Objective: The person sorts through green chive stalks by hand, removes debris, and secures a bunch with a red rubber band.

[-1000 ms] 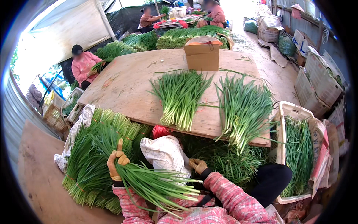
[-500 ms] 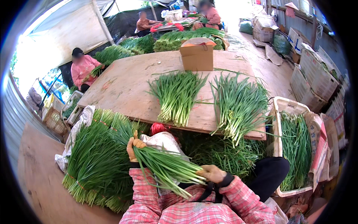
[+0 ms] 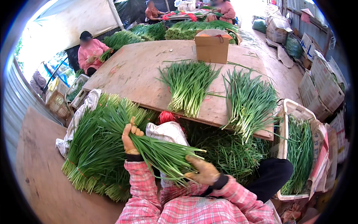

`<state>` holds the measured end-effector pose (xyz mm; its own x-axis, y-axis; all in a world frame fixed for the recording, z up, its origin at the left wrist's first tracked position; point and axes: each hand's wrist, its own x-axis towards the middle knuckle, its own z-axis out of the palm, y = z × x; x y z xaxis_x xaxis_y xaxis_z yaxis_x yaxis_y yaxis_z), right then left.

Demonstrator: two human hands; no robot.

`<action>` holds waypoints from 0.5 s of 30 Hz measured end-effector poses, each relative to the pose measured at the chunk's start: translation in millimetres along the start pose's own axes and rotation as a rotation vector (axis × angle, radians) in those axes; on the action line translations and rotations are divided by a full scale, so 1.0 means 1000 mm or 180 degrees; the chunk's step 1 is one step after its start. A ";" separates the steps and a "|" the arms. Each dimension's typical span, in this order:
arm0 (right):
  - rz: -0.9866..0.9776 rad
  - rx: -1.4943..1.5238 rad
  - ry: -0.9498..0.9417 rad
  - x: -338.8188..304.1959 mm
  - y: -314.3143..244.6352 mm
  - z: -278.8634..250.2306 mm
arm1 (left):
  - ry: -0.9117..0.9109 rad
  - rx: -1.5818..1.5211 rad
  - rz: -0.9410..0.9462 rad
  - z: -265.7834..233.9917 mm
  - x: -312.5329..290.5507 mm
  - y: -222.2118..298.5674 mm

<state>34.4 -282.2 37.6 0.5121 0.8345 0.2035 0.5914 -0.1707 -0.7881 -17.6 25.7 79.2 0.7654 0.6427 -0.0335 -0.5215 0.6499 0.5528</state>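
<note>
My left hand [image 3: 130,137], in a tan glove, is closed round a bunch of garlic chives [image 3: 164,151]. The long green leaves point up and left, and the pale stem ends lie to the right. Beside those ends my gloved right hand [image 3: 204,171] has its fingers apart, with the thumb below and the other fingers near the stems; whether it touches them I cannot tell. To the left lies a big pile of tied chive bundles [image 3: 87,149]. A white sack [image 3: 166,132] shows behind the held bunch.
Two loose chive heaps [image 3: 190,86] [image 3: 248,99] and a cardboard box [image 3: 212,47] sit on the wooden board [image 3: 138,67]. Red string [image 3: 166,117] hangs at its near edge, above loose greens [image 3: 227,149]. A white crate [image 3: 285,149] of chives stands right. Several people work farther off.
My right hand has loosened from the stem ends and spread its fingers. The left hand has shifted slightly left with the chives. The whole view has turned a little.
</note>
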 end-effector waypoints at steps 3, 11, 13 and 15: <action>-0.0012 -0.0675 -0.0104 0.005 -0.004 0.017 | -0.0776 -0.0400 -0.0086 -0.026 0.012 0.028; -0.0273 -0.0838 0.0778 0.002 -0.003 -0.037 | 0.0557 -0.0411 -0.0284 -0.064 0.005 -0.002; -0.0085 -0.0452 0.0998 -0.007 0.005 -0.037 | 0.0899 -0.0691 -0.0453 -0.080 0.010 -0.012; 0.0313 0.0075 0.0981 -0.017 0.014 -0.032 | 0.1243 -0.0652 -0.0418 -0.073 0.005 -0.030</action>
<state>54.0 -315.1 41.2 0.7328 0.6159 0.2892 0.5169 -0.2276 -0.8252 -25.8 38.9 2.0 0.6510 0.6286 -0.4255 -0.5234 0.7777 0.3481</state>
